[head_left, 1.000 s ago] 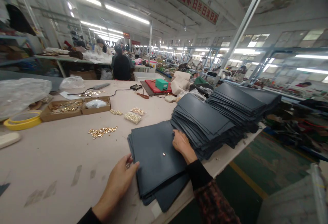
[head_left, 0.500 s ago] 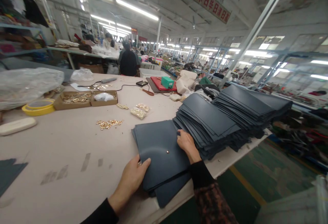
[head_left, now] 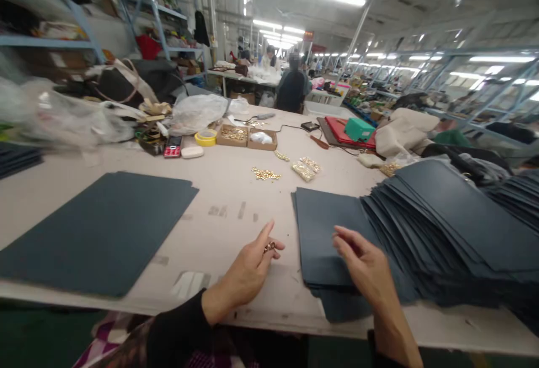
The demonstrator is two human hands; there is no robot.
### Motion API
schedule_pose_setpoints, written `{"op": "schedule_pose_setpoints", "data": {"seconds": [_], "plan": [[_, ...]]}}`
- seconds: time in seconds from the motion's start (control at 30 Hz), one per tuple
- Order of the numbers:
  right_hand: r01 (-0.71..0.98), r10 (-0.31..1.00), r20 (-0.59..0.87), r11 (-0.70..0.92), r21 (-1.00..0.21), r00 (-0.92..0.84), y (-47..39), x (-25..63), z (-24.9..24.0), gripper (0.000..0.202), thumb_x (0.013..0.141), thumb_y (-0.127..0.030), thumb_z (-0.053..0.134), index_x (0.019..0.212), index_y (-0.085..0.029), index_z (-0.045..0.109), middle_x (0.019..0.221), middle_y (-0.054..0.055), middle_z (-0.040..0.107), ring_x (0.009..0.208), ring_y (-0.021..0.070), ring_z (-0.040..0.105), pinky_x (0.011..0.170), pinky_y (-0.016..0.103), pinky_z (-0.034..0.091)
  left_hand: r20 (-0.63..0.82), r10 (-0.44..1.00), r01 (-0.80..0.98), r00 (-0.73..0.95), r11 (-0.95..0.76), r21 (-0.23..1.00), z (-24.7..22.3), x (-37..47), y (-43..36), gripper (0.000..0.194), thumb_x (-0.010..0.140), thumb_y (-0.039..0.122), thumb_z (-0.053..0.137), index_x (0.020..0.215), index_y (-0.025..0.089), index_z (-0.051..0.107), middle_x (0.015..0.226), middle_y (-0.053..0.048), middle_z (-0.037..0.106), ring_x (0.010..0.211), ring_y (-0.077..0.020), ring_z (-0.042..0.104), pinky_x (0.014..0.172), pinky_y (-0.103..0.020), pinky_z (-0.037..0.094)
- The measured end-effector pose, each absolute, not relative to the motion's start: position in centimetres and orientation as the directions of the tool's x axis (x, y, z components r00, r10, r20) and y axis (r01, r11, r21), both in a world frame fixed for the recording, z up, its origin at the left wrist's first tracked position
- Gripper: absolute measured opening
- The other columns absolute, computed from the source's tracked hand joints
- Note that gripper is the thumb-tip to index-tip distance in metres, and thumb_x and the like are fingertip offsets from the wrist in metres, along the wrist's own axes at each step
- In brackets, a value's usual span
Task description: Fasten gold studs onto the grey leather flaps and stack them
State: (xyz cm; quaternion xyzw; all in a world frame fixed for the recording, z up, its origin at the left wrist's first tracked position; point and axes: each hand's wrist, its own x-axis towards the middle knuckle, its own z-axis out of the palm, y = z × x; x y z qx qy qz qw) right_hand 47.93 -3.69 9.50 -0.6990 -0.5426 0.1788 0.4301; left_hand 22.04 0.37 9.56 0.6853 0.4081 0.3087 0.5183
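My left hand (head_left: 248, 272) is above the table between two lots of dark blue-grey panels, with its thumb and forefinger stretched out. Several small shiny metal fittings (head_left: 269, 246) are held in its curled fingers. My right hand (head_left: 368, 269) hovers at the near right part of a short stack of dark panels (head_left: 326, 230), its fingertips drawn together. Whatever those fingertips may hold is too small to make out. Left of my hands lies a flat pile of similar panels (head_left: 101, 233). A taller fanned stack (head_left: 458, 216) leans at the right.
On the table (head_left: 236, 188) are loose gold fittings (head_left: 266, 174), bagged fittings (head_left: 305, 170), cardboard boxes (head_left: 232, 135) and yellow tape (head_left: 206, 138). A phone (head_left: 172, 147), a green box (head_left: 359, 130) and plastic bags (head_left: 197, 112) sit farther back. A seated person (head_left: 292, 87) is beyond.
The view has swung left. Both hands have come off the panel they were holding, and the studded panel no longer shows on top of the short stack. Metal fittings now show in my left hand.
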Motion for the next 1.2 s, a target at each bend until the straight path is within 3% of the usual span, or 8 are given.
{"op": "schedule_pose_setpoints", "data": {"seconds": [0.17,0.43,0.6,0.7,0.77,0.93,1.03,1.2], "plan": [[0.49,0.96,0.26,0.279,-0.826,-0.107,-3.6,37.3,10.6,0.026,0.092,-0.032,0.056,0.113,-0.023,0.069,0.101,0.006,0.073,0.088,0.0185,0.068,0.08,0.028,0.053,0.086,0.869,0.298,0.487,-0.258,0.919,9.8,19.3,-0.8,0.064,0.096,0.024,0.033,0.153,0.011,0.008,0.126,-0.015,0.064,0.108,-0.02,0.063,0.097,-0.034,0.046],[0.357,0.809,0.416,0.565,-0.744,-0.415,-0.9,29.1,9.0,0.019,0.094,-0.023,0.053,0.106,-0.024,0.068,0.099,0.006,0.073,0.085,0.0166,0.07,0.075,0.022,0.056,0.229,0.87,0.355,0.437,-0.4,0.845,9.8,12.3,-2.6,0.079,0.083,0.005,0.036,0.153,0.005,-0.001,0.127,-0.02,0.062,0.114,-0.0247,0.06,0.099,-0.035,0.046],[0.284,0.7,0.398,0.644,-0.711,-0.593,0.3,24.2,8.6,0.018,0.095,-0.024,0.049,0.099,-0.025,0.066,0.086,0.002,0.073,0.075,0.015,0.071,0.068,0.02,0.056,0.111,0.967,0.42,0.231,-0.202,0.885,9.9,7.0,-4.7,0.068,0.087,0.013,0.037,0.153,0.011,0.02,0.129,-0.018,0.062,0.117,-0.0264,0.059,0.103,-0.037,0.043],[0.316,0.719,0.358,0.62,-0.718,-0.596,1.4,21.0,9.6,0.019,0.095,-0.03,0.048,0.089,-0.025,0.065,0.075,0.001,0.07,0.065,0.0148,0.068,0.061,0.02,0.054,-0.034,0.999,0.259,0.009,0.031,0.966,9.5,3.5,-5.9,0.053,0.091,0.023,0.04,0.144,0.021,0.042,0.12,-0.01,0.065,0.099,-0.0207,0.064,0.096,-0.033,0.046],[0.366,0.753,0.335,0.594,-0.716,-0.566,2.6,18.6,10.3,0.019,0.093,-0.033,0.051,0.088,-0.024,0.067,0.075,0.002,0.071,0.064,0.0159,0.067,0.06,0.022,0.052,-0.204,0.975,0.048,-0.091,0.208,0.977,8.9,1.1,-6.6,0.045,0.087,0.028,0.048,0.131,0.021,0.053,0.103,-0.005,0.067,0.074,-0.0145,0.063,0.075,-0.028,0.051],[0.465,0.754,0.206,0.57,-0.678,-0.624,7.0,11.3,10.8,0.019,0.09,-0.027,0.053,0.095,-0.023,0.071,0.088,0.002,0.075,0.078,0.0186,0.069,0.07,0.026,0.051,-0.403,0.873,-0.216,-0.276,0.352,0.911,6.7,-3.9,-8.4,0.042,0.074,0.045,0.066,0.105,0.017,0.063,0.073,0.003,0.057,0.053,-0.0086,0.044,0.045,-0.019,0.03],[0.487,0.698,0.227,0.66,-0.572,-0.679,9.1,7.3,10.0,0.02,0.091,-0.023,0.049,0.094,-0.021,0.069,0.091,0.004,0.074,0.084,0.0197,0.067,0.079,0.028,0.049,-0.427,0.837,-0.288,-0.343,0.339,0.896,6.0,-5.2,-9.2,0.044,0.075,0.049,0.067,0.104,0.017,0.063,0.077,0.001,0.062,0.058,-0.0101,0.05,0.049,-0.02,0.035],[0.492,0.599,0.205,0.772,-0.401,-0.774,9.7,5.6,9.0,0.022,0.093,-0.021,0.046,0.093,-0.02,0.068,0.091,0.007,0.072,0.091,0.0219,0.063,0.085,0.032,0.046,-0.384,0.83,-0.348,-0.404,0.248,0.904,5.6,-5.7,-9.4,0.046,0.072,0.05,0.072,0.103,0.017,0.064,0.091,-0.006,0.07,0.089,-0.019,0.064,0.081,-0.028,0.048]]}}
